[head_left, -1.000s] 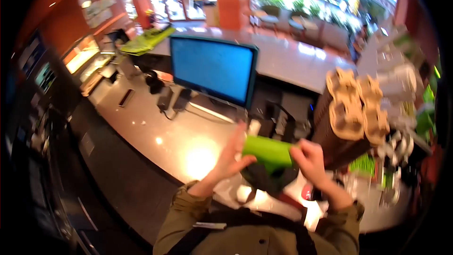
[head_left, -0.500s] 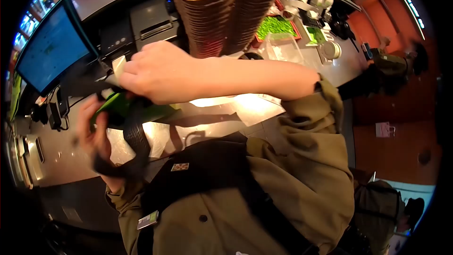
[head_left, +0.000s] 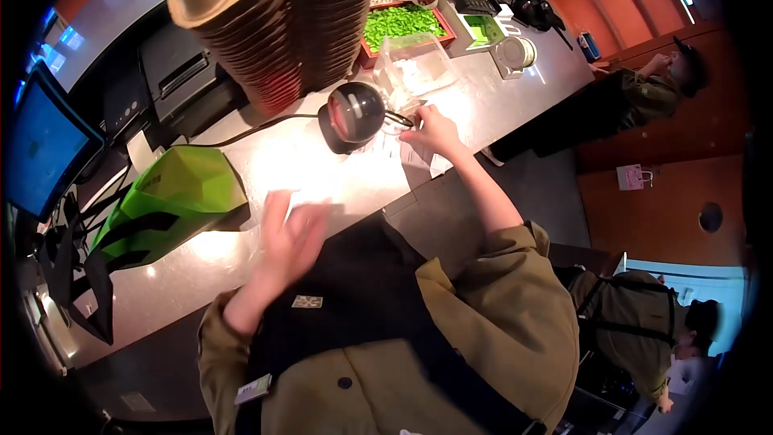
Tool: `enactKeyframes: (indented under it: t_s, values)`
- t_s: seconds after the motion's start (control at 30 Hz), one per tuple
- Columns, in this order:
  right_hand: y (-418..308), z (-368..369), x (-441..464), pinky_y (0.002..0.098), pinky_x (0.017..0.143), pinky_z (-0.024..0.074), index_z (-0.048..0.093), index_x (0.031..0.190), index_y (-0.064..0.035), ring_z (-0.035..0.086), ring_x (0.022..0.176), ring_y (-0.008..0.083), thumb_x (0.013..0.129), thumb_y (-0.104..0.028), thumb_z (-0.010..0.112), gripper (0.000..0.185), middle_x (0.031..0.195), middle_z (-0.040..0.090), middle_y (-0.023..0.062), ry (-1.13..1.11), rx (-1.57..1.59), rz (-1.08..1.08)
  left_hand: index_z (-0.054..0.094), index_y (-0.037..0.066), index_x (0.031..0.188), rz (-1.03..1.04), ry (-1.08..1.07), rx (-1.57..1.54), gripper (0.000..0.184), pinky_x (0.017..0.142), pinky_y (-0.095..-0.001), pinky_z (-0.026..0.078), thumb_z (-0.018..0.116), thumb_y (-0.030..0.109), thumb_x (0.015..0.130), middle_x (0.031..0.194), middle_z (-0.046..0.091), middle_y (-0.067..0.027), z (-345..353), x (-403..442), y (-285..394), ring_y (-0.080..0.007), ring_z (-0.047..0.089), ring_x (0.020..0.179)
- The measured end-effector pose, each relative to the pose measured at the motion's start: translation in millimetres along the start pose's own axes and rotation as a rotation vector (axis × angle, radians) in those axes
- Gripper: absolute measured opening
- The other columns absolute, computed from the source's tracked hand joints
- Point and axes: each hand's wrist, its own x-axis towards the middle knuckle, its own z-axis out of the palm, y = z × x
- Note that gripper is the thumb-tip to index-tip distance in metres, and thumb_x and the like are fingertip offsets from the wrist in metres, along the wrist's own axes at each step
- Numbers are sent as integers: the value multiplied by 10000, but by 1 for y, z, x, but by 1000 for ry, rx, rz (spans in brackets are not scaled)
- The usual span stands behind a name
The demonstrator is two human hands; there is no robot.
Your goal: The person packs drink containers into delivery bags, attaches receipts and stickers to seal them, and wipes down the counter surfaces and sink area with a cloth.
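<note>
My right hand [head_left: 436, 131] reaches to the counter beside the clear plastic box [head_left: 417, 60]. Its fingers are bent close together at a small black loop [head_left: 398, 118] and some white paper slips [head_left: 385, 163]; what they grip, if anything, I cannot make out. Near the counter's front edge, my left hand [head_left: 291, 243] hangs in the air, blurred, with fingers apart and nothing in it. To its left a green bag [head_left: 181, 187] with wide black straps [head_left: 95, 298] rests on the counter. Between the bag and my right hand sits a round black scanner [head_left: 354, 113] on a cable.
Tall stacks of brown pulp cup carriers [head_left: 241, 28] stand behind the scanner. A monitor [head_left: 48, 145] and black printer [head_left: 181, 72] are at left. A red tray of small green packets [head_left: 403, 26] and label rolls [head_left: 514, 55] lie farther right. Two people [head_left: 644, 93] [head_left: 636, 322] are at right.
Both hands have left the bag's black straps, which now hang loose at left. My right hand has moved right to the papers by the plastic box; my left has moved right too. The view has shifted.
</note>
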Motion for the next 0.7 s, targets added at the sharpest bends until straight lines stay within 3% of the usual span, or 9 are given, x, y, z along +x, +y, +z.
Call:
enactKeyframes:
  t_s: [0.07,0.13,0.27,0.4,0.5,0.53,0.57,0.63,0.7]
  values:
    - [10,5,16,346,648,460,550,824,-63,595,746,257,603,-396,722,435,788,605,99,-229,100,73,349,65,1288,-248,1,-185,788,904,-401,367,741,105,606,1275,320,-239,66,42,-17,-385,349,1147]
    - [14,0,22,332,611,440,582,770,-27,566,673,214,647,-338,689,351,722,595,98,-434,254,26,268,77,1317,-154,70,99,917,947,-437,318,777,193,563,1286,291,-246,110,61,-52,-396,329,1163]
    - [53,-23,12,308,631,431,598,887,20,533,676,163,710,-273,652,346,724,605,101,-625,358,-294,271,61,1297,-328,144,100,940,976,-441,287,793,208,529,1284,272,-238,143,73,-66,-397,311,1172]
    - [132,-112,-13,251,615,427,581,820,13,536,676,102,753,-226,668,264,714,599,62,-496,523,-291,192,-22,1302,-467,212,283,975,973,-416,308,786,197,560,1296,240,-214,155,67,-49,-347,257,1216]
    - [156,-165,-9,195,548,409,557,794,-10,526,637,46,774,-67,634,97,739,587,6,-348,1139,-175,122,-32,1326,-385,341,-60,868,945,-376,349,682,128,683,1273,281,-189,154,102,22,-286,358,1164]
    - [161,-162,2,228,622,430,600,864,27,534,718,70,768,-165,642,218,767,598,30,-290,1146,-192,85,-25,1336,-350,231,-148,848,939,-369,357,644,98,710,1265,291,-182,161,104,32,-269,387,1143]
    - [154,-168,14,228,616,429,594,849,19,532,711,70,775,-161,637,200,750,588,24,-283,1096,-264,49,-19,1346,-314,125,-237,829,932,-362,365,605,68,737,1257,302,-175,167,115,46,-253,415,1121]
    - [130,-172,35,227,610,426,583,843,6,525,700,69,785,-157,628,178,736,577,16,-320,1090,-382,-7,43,1370,-522,117,-931,789,927,-342,359,491,-15,760,1286,288,-155,200,171,66,-215,455,1065]
    - [115,-169,51,226,606,423,575,856,-3,519,693,67,792,-151,620,168,740,576,15,-402,1219,-452,93,48,1360,-457,372,-821,709,911,-306,364,493,-28,780,1280,325,-142,211,230,68,-190,457,1049]
